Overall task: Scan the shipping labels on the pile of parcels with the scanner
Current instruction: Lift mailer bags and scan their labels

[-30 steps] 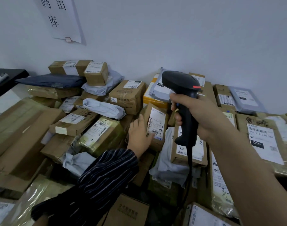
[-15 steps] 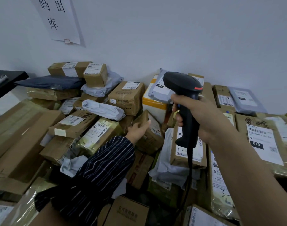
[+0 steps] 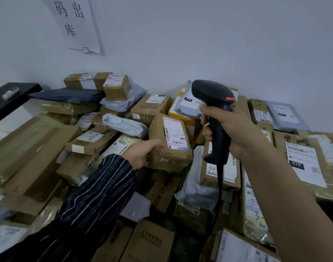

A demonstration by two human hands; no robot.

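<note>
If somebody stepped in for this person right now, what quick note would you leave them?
Left hand grips a small brown box, its label facing up, on the parcel pile.
Right hand grips the scanner, raised just right of that box.
Done: cannot tell which labels are scanned.
Left: aim at this label, scan it, then work through the others.

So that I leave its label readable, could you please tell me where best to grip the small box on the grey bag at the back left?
Probably pinch the small box by its bare side walls, coming from above and in front. Its label lies on the top face, and the grey bag beneath looks soft.
</note>
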